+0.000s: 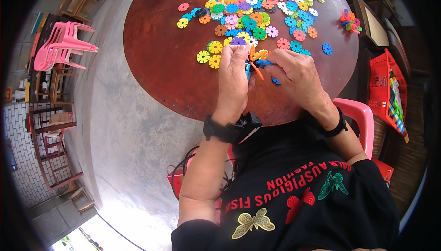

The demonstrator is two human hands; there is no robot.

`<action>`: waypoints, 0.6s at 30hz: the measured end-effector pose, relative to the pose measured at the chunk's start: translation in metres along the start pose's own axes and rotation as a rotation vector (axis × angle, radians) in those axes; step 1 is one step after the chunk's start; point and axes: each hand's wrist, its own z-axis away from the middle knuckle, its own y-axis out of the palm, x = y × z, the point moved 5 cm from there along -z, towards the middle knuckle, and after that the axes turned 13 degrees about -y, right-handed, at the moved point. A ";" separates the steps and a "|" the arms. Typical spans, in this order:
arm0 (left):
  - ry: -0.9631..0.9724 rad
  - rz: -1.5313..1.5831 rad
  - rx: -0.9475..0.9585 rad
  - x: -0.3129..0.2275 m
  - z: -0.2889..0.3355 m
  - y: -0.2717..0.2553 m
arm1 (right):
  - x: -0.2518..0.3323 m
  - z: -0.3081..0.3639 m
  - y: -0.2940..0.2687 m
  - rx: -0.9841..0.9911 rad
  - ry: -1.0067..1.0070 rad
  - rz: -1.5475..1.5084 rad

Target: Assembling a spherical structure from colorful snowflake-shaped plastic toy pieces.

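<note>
Over the near part of the round table, both my hands work on a small cluster of notched plastic discs, orange (258, 73) and blue (263, 63), joined at angles. My left hand (233, 78) is closed on its left side, thumb on top, with a light blue piece showing along the palm. On the other side my right hand (296, 73) pinches a blue disc at the cluster. Fingers hide part of the joined discs. Just below the right fingers is a loose blue disc (276, 81). Yellow discs (214, 62) lie left of and beyond my left hand.
Many coloured discs (243, 7) spread across the far part of the brown round table (156, 58). A built disc cluster (350, 21) sits near its right edge. Right stands a red basket (381, 81); pink plastic chairs (64, 44) stand left. A pink seat (358, 118) is beside me.
</note>
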 end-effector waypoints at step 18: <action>-0.262 0.451 0.490 -0.002 0.004 0.026 | -0.024 0.001 -0.031 -0.051 0.040 -0.096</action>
